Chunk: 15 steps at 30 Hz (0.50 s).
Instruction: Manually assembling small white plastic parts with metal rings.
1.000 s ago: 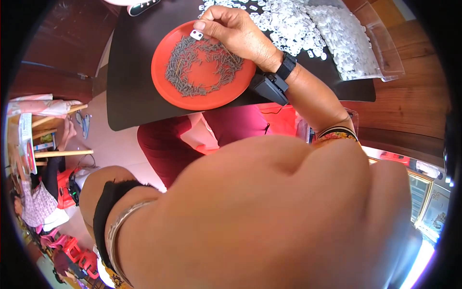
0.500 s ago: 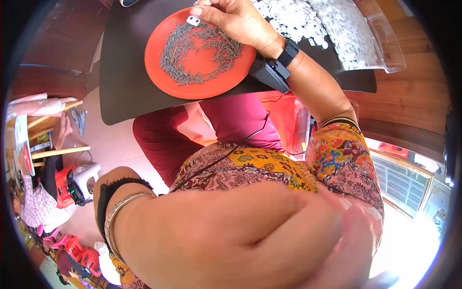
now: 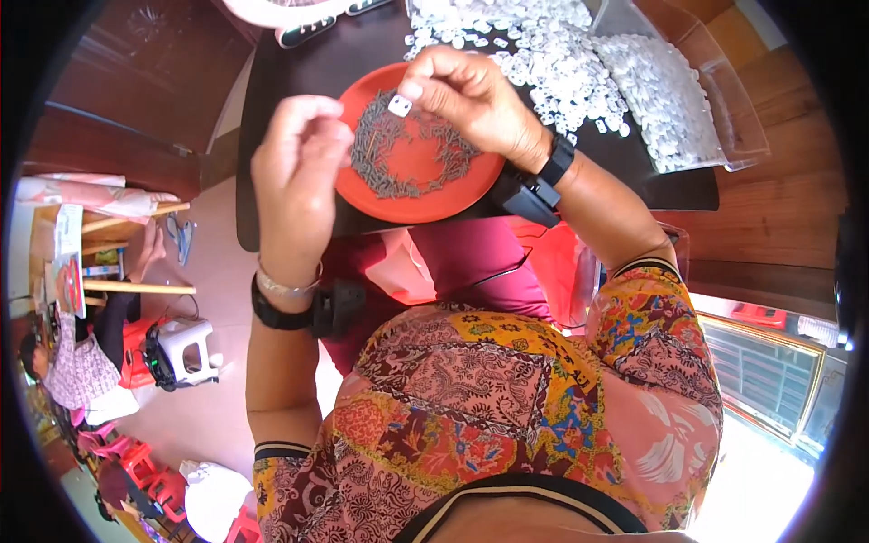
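Between the thumb and fingers of my right hand (image 3: 475, 104) is a small white plastic piece with two dark holes (image 3: 399, 106). It hangs above the far part of a round red plate (image 3: 412, 210). Many small grey screws (image 3: 398, 185) lie on that plate in a rough ring. My left hand (image 3: 303, 167) is raised at the plate's left edge, its thumb and fingertips apart and slightly curled. Nothing shows between them.
White plastic pieces (image 3: 566, 81) are heaped on the dark table (image 3: 303, 77) beyond my right hand. More fill a clear tray (image 3: 747, 149) at the right. A white object with dark trim (image 3: 308, 29) stands at the far left. People and stools are on the left.
My left hand has gone from close in front of the camera, where it was blurred, out to the plate's left side. My right hand still holds the white piece. The view has shifted.
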Each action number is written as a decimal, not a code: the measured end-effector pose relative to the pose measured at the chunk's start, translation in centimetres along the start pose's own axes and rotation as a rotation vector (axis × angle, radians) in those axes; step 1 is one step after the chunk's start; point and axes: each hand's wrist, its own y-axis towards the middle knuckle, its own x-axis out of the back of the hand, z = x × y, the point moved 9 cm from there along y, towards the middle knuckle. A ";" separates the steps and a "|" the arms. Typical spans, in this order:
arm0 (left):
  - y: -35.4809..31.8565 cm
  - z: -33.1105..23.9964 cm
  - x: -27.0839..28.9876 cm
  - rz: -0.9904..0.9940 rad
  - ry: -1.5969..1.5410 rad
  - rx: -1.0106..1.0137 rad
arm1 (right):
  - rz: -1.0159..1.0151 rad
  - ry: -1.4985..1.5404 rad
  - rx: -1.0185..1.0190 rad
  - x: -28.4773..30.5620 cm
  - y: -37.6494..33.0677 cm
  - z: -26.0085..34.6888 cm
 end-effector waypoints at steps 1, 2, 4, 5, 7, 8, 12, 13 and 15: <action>0.1 1.2 -0.7 0.041 0.028 0.037 | 0.011 -0.014 -0.016 -0.2 -0.2 -0.5; 0.4 2.3 -1.4 0.082 0.109 0.013 | 0.004 -0.016 0.058 -0.4 -0.2 0.2; 0.0 3.6 -3.3 0.168 0.033 0.087 | 0.056 -0.105 0.082 -0.9 -0.2 0.5; -0.3 4.1 -4.0 0.206 -0.005 0.116 | 0.037 -0.095 0.112 -1.0 -0.4 0.6; -0.8 4.0 -4.9 0.232 -0.018 0.124 | 0.064 -0.041 0.067 -1.3 -0.4 0.2; -0.8 3.7 -5.0 0.213 -0.034 0.107 | 0.064 -0.064 0.072 -1.3 -0.3 0.1; -0.8 3.4 -4.8 0.180 -0.068 0.093 | 0.065 -0.113 0.078 -1.3 -0.3 0.6; -0.8 3.3 -4.9 0.181 -0.068 0.091 | 0.063 -0.115 0.079 -1.2 -0.3 0.6; -0.6 3.4 -4.8 0.167 -0.092 0.091 | 0.103 -0.092 0.087 -1.6 -0.3 0.3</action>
